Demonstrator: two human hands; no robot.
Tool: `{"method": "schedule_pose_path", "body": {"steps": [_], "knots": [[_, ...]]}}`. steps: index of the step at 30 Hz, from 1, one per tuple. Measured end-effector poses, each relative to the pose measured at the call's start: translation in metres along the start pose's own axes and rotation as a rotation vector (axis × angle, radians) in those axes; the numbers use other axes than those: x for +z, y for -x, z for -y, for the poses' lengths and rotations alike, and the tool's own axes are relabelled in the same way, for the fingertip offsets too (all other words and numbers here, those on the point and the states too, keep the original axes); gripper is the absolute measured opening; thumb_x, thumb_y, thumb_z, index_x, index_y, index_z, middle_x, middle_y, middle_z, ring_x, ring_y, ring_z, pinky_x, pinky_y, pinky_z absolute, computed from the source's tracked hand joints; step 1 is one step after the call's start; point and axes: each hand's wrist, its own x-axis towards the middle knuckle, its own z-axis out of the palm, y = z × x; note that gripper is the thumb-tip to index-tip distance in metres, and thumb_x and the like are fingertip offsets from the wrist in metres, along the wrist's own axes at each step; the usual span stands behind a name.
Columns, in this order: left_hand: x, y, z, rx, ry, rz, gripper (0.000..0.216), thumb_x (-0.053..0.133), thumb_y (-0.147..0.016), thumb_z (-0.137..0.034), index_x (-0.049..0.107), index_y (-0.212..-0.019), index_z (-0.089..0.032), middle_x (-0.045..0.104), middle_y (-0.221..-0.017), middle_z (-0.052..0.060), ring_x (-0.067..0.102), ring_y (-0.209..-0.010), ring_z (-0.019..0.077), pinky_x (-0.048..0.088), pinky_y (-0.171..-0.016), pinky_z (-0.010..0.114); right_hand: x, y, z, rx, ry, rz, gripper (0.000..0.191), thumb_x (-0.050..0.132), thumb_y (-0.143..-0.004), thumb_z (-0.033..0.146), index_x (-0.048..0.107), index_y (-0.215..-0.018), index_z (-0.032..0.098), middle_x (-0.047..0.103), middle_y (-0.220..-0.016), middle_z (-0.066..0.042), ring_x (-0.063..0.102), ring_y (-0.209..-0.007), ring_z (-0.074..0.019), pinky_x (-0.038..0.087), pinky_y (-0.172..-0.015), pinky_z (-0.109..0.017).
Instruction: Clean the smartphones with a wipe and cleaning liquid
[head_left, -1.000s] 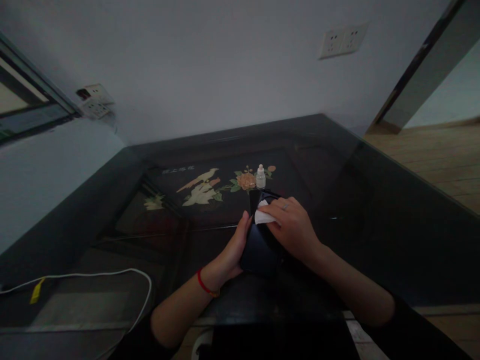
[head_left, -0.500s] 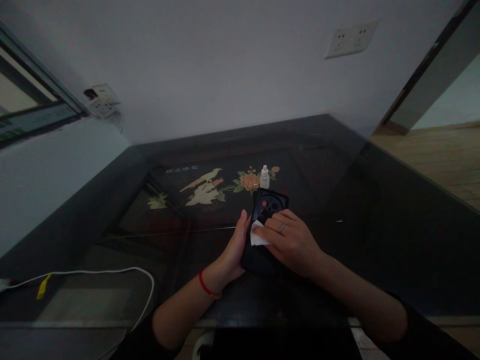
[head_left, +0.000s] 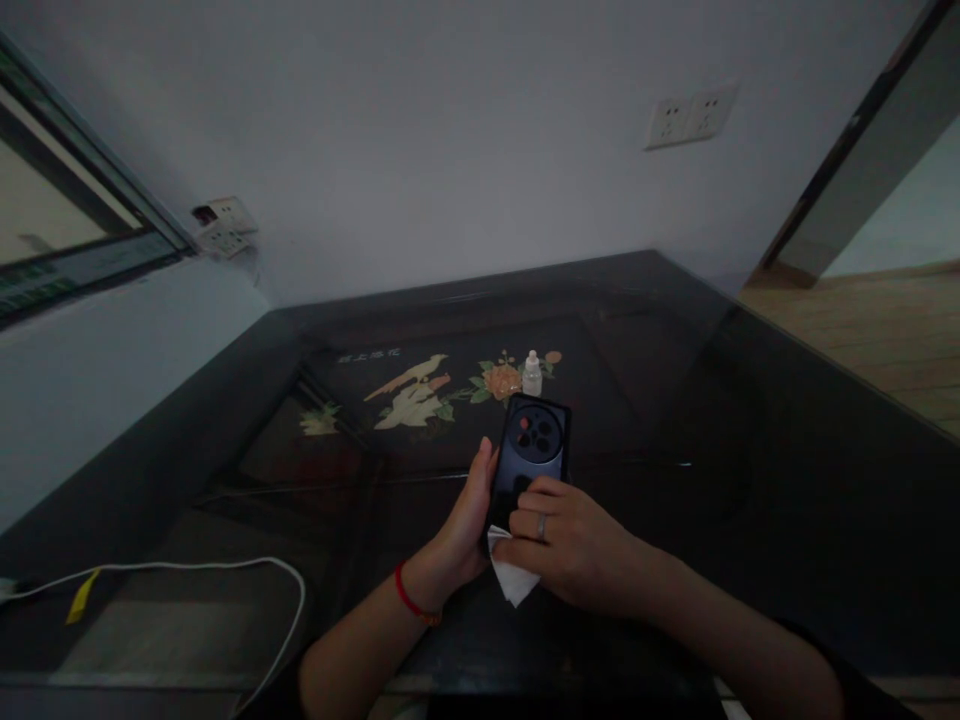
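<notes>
A dark phone (head_left: 531, 448) lies back-up, its round camera block showing, above the dark glass-topped table (head_left: 712, 440). My left hand (head_left: 459, 530) grips the phone's left edge from below, a red string on its wrist. My right hand (head_left: 571, 545) is closed over the phone's near end, pinching a white wipe (head_left: 510, 575) against it; a ring shows on one finger. The lower half of the phone is hidden under my right hand.
A small white dropper bottle (head_left: 532, 374) stands just beyond the phone, by the inlaid bird and flower picture (head_left: 420, 385). A white cable (head_left: 187, 566) with a yellow tag curls at the near left. Wall sockets (head_left: 688, 116) sit on the wall behind; a wooden floor at right.
My right hand has drawn the white wipe down the phone's back, from the camera end to the near end. The camera block is now uncovered. My left hand kept its hold.
</notes>
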Motion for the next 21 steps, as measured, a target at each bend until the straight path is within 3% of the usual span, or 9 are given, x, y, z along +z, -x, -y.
{"method": "schedule_pose_path", "body": {"steps": [9,15,19,21], "knots": [[-0.006,0.000,-0.010,0.013,0.030,-0.010,0.056,0.035,-0.093,-0.055,0.059,-0.123,-0.014,0.073,-0.089,0.009,0.069,-0.079,0.0197,0.050,-0.080,0.031,-0.012,0.002,-0.009,-0.015,0.020,0.059,0.015,0.051,-0.090,0.015,0.064,-0.087,0.020,0.061,-0.069,0.001,0.048,-0.064,-0.0138,0.032,-0.062,-0.030],[-0.011,-0.002,-0.014,-0.085,0.094,0.049,0.045,0.035,-0.095,-0.043,0.070,-0.093,-0.014,0.071,-0.070,0.004,0.065,-0.062,0.0153,0.049,-0.069,0.027,-0.012,0.004,-0.014,0.154,-0.069,-0.235,0.020,0.047,-0.089,0.012,0.065,-0.093,0.020,0.065,-0.072,-0.001,0.055,-0.067,-0.0140,0.041,-0.065,-0.028],[-0.015,0.002,-0.015,-0.197,0.089,0.130,0.046,0.043,-0.093,-0.048,0.069,-0.097,-0.011,0.071,-0.072,0.006,0.067,-0.069,0.0176,0.049,-0.078,0.030,-0.014,0.005,-0.013,0.296,-0.190,-0.375,0.018,0.049,-0.089,0.014,0.066,-0.094,0.018,0.065,-0.074,-0.003,0.059,-0.068,-0.0140,0.046,-0.064,-0.026],[-0.018,0.002,-0.014,-0.179,0.091,0.120,0.046,0.049,-0.089,-0.053,0.068,-0.098,-0.012,0.070,-0.073,0.006,0.065,-0.068,0.0163,0.050,-0.075,0.028,-0.016,0.005,-0.012,0.343,-0.256,-0.424,0.016,0.052,-0.089,0.014,0.066,-0.094,0.018,0.063,-0.073,-0.002,0.058,-0.066,-0.0133,0.046,-0.060,-0.024]]}}
